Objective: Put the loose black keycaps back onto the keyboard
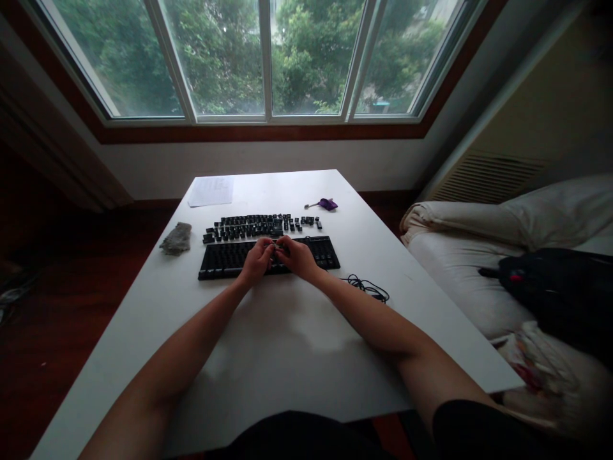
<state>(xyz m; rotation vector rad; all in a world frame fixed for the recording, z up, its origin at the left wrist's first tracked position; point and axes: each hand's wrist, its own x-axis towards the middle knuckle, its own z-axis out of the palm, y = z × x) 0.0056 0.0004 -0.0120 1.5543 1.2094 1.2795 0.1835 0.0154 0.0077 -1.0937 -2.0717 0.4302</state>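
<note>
A black keyboard (pixel 221 260) lies across the white table in front of me. Above its middle, my left hand (pixel 257 260) and my right hand (pixel 297 257) meet with fingers pinched together. Both hold something small between the fingertips, too hidden to make out. Just behind the keyboard stand uneven rows of loose black keycaps (pixel 253 227), several of them apart from the others at the right. My hands cover part of the keyboard's middle, so the keys there cannot be seen.
A crumpled grey cloth (pixel 176 239) lies at the left, and a sheet of paper (pixel 211 191) at the far left corner. Farther back on the right is a purple item (pixel 328 204) with a thin light end. A black cable (pixel 368 287) coils right of the keyboard.
</note>
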